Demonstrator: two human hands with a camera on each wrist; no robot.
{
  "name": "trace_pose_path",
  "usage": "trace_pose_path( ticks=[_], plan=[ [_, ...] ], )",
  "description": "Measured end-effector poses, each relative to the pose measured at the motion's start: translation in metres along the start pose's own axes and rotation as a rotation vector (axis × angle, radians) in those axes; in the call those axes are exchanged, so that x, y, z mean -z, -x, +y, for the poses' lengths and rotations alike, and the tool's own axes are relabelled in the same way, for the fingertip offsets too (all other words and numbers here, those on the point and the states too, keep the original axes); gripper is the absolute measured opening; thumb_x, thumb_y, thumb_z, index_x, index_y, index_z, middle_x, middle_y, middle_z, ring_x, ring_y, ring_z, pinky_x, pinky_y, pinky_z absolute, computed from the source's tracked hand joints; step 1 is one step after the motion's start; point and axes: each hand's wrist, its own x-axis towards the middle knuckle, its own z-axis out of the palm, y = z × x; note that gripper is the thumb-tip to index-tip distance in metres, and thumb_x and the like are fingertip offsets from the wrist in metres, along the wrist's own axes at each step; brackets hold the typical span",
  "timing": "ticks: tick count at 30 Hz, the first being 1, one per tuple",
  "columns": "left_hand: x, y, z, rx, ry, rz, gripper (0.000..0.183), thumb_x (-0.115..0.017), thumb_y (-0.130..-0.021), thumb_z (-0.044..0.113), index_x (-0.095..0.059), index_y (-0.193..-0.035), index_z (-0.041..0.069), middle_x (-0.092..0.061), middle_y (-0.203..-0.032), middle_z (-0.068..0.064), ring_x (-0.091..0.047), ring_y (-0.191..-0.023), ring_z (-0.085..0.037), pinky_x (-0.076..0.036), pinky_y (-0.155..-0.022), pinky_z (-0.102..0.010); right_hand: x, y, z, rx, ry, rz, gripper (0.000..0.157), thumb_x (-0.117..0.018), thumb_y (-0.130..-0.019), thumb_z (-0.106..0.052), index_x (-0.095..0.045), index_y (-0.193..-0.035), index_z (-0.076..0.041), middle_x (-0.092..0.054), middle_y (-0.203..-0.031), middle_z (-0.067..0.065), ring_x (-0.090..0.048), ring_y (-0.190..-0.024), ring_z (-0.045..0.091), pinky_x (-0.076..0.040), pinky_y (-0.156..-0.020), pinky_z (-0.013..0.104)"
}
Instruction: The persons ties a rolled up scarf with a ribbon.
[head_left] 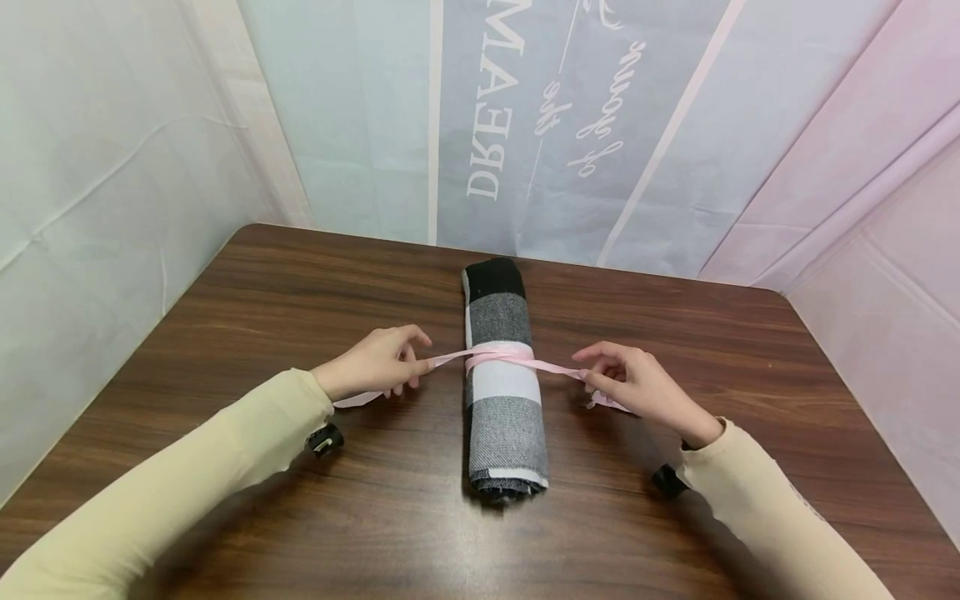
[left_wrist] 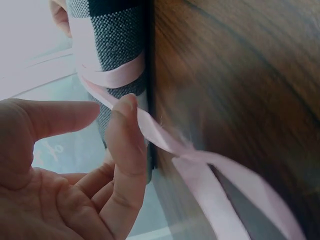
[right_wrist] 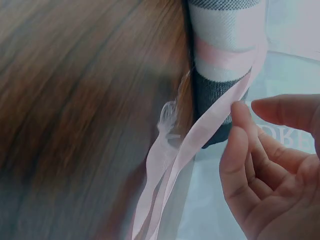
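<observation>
A rolled plaid cloth (head_left: 504, 429) in black, grey and white lies on the table, its long side pointing away from me. Around its white middle goes a pink ribbon (head_left: 555, 367), whose two ends cross on top and run out to both sides. To the left of the roll, my left hand (head_left: 375, 360) pinches one end at its fingertips, and that tail (left_wrist: 205, 195) hangs on past the hand. On the opposite side my right hand (head_left: 633, 385) pinches the other end. A frayed tail (right_wrist: 155, 165) dangles below it.
The dark wooden table (head_left: 360, 533) has rounded far corners. Pale cloth hangs behind it and on both sides, with mirrored lettering (head_left: 491, 125) on the back sheet. A small black device (head_left: 325, 439) sits under the left cuff.
</observation>
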Motion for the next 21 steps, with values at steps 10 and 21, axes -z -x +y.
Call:
trace_pose_path(
  ticks=[10,21],
  plan=[
    [-0.008,-0.003,-0.003,0.037,0.03,-0.05,0.037,-0.055,-0.096,0.015,-0.051,-0.127,-0.004,-0.064,-0.069,-0.006,-0.056,-0.051,-0.013,-0.05,-0.049,-0.028,-0.005,-0.004,0.001,-0.056,-0.175,-0.17,0.044,-0.059,-0.095,-0.013,-0.047,-0.135,0.001,-0.07,-0.089,0.012,-0.065,-0.072,0.023,-0.055,-0.062,0.03],
    [-0.013,-0.002,-0.007,0.072,0.015,-0.048,0.02,-0.056,-0.095,0.015,-0.063,-0.106,0.0,-0.065,-0.068,-0.006,-0.056,-0.049,-0.012,-0.05,-0.047,-0.028,-0.011,-0.006,0.001,-0.16,-0.181,-0.143,0.037,-0.061,-0.094,-0.018,-0.058,-0.124,0.003,-0.069,-0.095,0.014,-0.064,-0.071,0.02,-0.056,-0.065,0.032]
  ],
)
